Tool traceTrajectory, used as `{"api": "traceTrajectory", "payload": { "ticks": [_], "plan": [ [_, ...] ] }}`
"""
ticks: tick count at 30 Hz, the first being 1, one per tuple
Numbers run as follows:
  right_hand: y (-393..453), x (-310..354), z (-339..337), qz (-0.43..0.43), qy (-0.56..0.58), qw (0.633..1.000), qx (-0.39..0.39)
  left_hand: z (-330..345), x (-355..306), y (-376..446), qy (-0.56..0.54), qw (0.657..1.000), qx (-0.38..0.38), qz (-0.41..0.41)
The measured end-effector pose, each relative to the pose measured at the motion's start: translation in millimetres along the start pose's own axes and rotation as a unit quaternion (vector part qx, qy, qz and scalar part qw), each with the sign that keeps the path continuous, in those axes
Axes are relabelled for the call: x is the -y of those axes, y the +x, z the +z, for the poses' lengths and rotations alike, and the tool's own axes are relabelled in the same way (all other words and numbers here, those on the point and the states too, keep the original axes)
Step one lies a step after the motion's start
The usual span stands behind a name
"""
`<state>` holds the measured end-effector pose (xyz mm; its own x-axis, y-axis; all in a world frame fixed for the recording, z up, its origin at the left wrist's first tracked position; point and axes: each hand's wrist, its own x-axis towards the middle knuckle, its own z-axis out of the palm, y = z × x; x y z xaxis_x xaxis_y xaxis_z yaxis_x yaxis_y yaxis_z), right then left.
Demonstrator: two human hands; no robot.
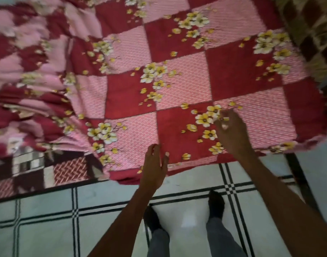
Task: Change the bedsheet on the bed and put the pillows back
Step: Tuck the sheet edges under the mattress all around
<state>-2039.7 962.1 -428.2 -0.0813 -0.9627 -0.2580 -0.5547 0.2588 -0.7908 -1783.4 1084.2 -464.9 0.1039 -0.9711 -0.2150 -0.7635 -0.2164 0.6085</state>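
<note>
Here I am looking straight down on the bedsheet (pixel 177 71), a red and pink checked cloth with yellow and white flowers, which fills the upper two thirds of the frame and lies spread over the bed. Toward the left of the frame it is bunched into blurred folds, while the middle and right lie fairly flat. At lower left, a darker patterned cloth (pixel 47 171) shows beneath the sheet's edge, and a similar brown patterned cloth (pixel 314 26) sits in the upper right corner. My left hand (pixel 154 167) is at the near edge of the sheet, in the lower middle of the frame, fingers spread apart and loose, thumb out, holding nothing that I can see. My right hand (pixel 231 130) reaches further onto the sheet at right of centre, over a cluster of flowers; its fingers are curled together, but motion blur keeps me from telling whether they pinch the cloth. Below the bed, the pale tiled floor (pixel 47 229) with black lines fills the bottom of the frame, and my two feet (pixel 216 203) stand on it near the bed's edge.
</note>
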Motion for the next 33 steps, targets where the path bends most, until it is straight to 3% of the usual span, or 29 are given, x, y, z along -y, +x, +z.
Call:
{"api": "traceTrajectory", "payload": {
  "ticks": [4,9,11,16,23,26,30,33],
  "plan": [
    [-49.8,70.3,104.2,0.073,0.113,0.982,0.134,-73.6,64.7,-34.0,-0.049,0.993,-0.087,-0.066],
    [-103.9,145.4,213.5,0.057,0.108,0.973,0.197,-167.1,171.0,-69.3,-0.110,0.963,-0.168,-0.181],
    [-123.9,173.6,255.8,0.054,0.095,0.969,0.222,-207.8,209.7,-82.0,-0.127,0.948,-0.164,-0.243],
    [-169.8,259.3,348.5,0.074,0.137,0.959,0.236,-293.8,295.7,-107.2,-0.184,0.928,-0.137,-0.292],
    [-196.8,347.9,460.0,0.075,0.126,0.948,0.282,-385.9,371.0,-96.1,-0.392,0.817,-0.117,-0.407],
    [-197.5,382.0,518.3,0.082,0.167,0.936,0.299,-420.9,405.7,-79.5,-0.421,0.794,-0.118,-0.423],
    [-183.3,424.5,603.9,0.082,0.112,0.950,0.278,-470.7,458.3,-47.7,-0.405,0.799,-0.082,-0.436],
    [-172.0,454.7,654.5,-0.004,0.008,0.973,0.233,-513.3,504.8,-22.6,-0.310,0.867,-0.052,-0.386]
  ]
}}
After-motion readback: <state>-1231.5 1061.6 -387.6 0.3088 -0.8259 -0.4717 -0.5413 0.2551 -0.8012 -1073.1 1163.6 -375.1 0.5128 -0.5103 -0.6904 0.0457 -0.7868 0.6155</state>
